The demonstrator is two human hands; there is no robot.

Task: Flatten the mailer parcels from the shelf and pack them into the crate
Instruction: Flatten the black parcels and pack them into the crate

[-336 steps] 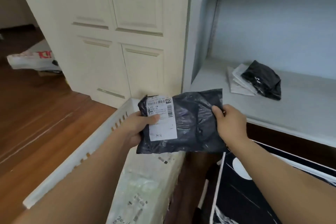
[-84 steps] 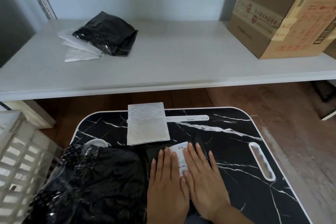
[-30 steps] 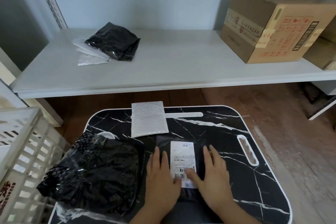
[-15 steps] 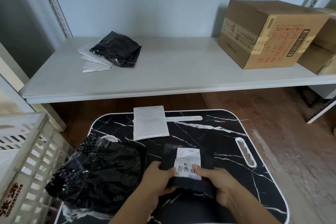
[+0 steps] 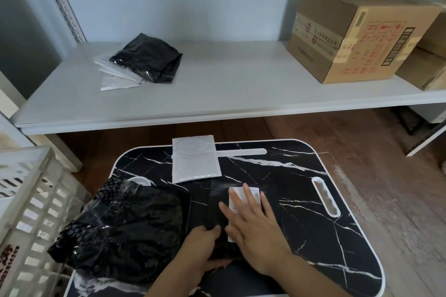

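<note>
Your right hand [image 5: 253, 224] lies flat with fingers spread on the small black mailer [image 5: 217, 200], covering most of its white label [image 5: 255, 194]. Your left hand [image 5: 201, 246] curls round the mailer's near left edge and grips it. The mailer sits on the black marble-patterned table [image 5: 313, 236], just right of a crumpled black parcel in clear film [image 5: 125, 229].

The risk, as I judge it, is in the slick plastic: if you press only at the label, trapped air may shift to the far end and the mailer puffs up again when you let go. The gripped edge could also fold under your left fingers and set a crease. The crumpled parcel overhangs the table's left edge, and a nudge from your forearm could tip it off, perhaps short of the white crate [image 5: 29, 200] beside the table.

Counted: three parcels on the table, namely the one under your hands, the crumpled one and a white bubble mailer [image 5: 195, 160] at the far edge. On the shelf [image 5: 229, 89] one black mailer [image 5: 147, 59] lies on white mailers [image 5: 115, 77], at least two, exact number unclear. Two cardboard boxes [image 5: 350, 34] stand at the shelf's right end. One crate.
</note>
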